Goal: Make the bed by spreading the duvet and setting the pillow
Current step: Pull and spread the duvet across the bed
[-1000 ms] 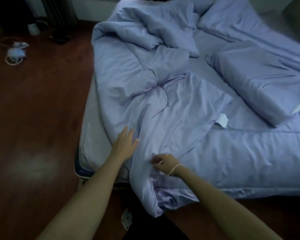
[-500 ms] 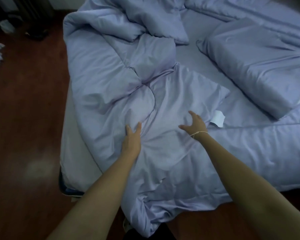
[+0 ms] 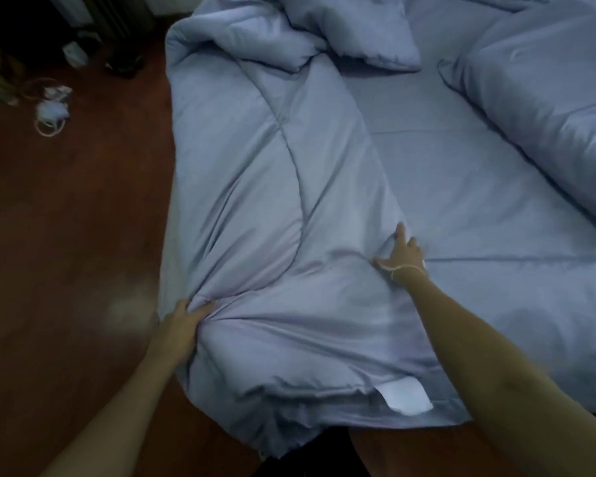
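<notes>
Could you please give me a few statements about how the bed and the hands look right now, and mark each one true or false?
1. The left hand grips a bunch of the duvet at the bed's edge by the floor. True.
2. The right hand holds the pillow. False: it grasps the duvet's inner edge, and the pillow lies apart, at the upper right.
3. The duvet covers the whole bed. False: it is heaped along the left, and bare sheet shows between it and the pillow.
4. A white tag shows at the duvet's near edge. True.
5. A coiled white cable lies on the wooden floor. True.
</notes>
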A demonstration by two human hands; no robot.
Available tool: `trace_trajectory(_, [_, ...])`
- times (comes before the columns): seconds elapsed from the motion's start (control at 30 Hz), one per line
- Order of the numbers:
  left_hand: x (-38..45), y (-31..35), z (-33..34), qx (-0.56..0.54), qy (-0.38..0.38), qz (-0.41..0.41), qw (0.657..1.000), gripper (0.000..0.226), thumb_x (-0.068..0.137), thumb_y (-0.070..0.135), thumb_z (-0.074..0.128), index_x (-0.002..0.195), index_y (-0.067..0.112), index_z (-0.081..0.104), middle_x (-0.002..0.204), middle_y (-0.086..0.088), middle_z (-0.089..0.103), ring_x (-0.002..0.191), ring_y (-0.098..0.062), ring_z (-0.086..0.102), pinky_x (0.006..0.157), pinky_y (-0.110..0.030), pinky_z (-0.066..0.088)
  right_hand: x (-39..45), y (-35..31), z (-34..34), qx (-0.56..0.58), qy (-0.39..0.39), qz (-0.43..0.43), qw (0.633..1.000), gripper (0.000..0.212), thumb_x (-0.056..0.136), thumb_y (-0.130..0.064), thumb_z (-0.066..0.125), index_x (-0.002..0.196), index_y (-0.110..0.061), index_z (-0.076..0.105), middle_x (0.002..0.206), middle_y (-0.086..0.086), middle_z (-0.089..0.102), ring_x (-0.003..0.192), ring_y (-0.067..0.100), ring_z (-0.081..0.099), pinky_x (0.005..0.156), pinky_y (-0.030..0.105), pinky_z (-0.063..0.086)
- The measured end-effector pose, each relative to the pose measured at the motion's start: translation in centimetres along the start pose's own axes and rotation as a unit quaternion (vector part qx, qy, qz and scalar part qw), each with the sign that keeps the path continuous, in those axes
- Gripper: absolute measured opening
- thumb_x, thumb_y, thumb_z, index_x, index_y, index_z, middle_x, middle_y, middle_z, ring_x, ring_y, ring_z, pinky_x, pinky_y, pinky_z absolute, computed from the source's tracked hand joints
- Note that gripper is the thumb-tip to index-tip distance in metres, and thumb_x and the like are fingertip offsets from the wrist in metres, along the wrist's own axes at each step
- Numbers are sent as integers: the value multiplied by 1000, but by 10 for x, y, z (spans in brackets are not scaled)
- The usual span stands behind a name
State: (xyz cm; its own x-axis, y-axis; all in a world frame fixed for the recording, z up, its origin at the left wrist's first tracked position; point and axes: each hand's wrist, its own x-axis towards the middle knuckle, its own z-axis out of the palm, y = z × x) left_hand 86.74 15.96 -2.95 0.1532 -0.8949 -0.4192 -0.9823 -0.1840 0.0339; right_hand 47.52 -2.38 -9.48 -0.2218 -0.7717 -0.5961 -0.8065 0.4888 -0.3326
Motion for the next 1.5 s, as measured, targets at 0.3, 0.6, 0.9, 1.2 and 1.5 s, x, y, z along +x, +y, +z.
trace_trajectory(0.3, [27, 90, 2, -133, 82, 100, 983, 67, 77, 55, 39, 126, 14, 59, 148, -23, 36, 129, -41, 43, 103, -53, 41, -50, -24, -8, 121, 24, -105, 987, 64, 82, -19, 62, 141, -24, 38, 133, 11, 55, 121, 34, 51, 100, 36, 39])
trace_trajectory(0.6, [23, 223, -33, -361, -7, 171, 917, 118, 63, 71, 61, 150, 27, -6, 160, -2, 11, 146, -16, 13, 118, -36, 20, -119, -60, -57, 409, -136, -99, 897, 41, 81, -13, 64, 121, -21, 59, 101, 8, 66, 85, 21, 62, 72, 29, 51])
trace_trajectory(0.9, [36, 113, -41, -332, 96, 91, 934, 78, 93, 11, 47, 147, 44, 0, 130, -17, 43, 110, -37, 54, 91, -37, 43, -160, -90, -36, 274, -182, -124, 936, 23, 90, -18, 54, 108, -28, 64, 114, 3, 67, 107, 21, 62, 91, 37, 50])
trace_trajectory(1.2, [6, -111, -48, -164, 168, 95, 968, 74, 88, 4, 44, 145, 46, 22, 120, -13, 44, 100, -35, 53, 87, -39, 48, -193, -184, 78, 163, -162, -155, 961, 46, 90, -20, 56, 134, -29, 47, 131, 7, 52, 106, 26, 54, 81, 33, 49])
trace_trajectory(1.5, [-37, -377, -36, -93, 120, -60, 987, 49, 90, 43, 51, 136, 28, 44, 119, -15, 48, 107, -34, 52, 94, -44, 45, -242, -307, 245, 83, -187, -191, 960, 63, 86, -16, 59, 143, -26, 35, 150, 11, 35, 134, 27, 38, 103, 38, 42])
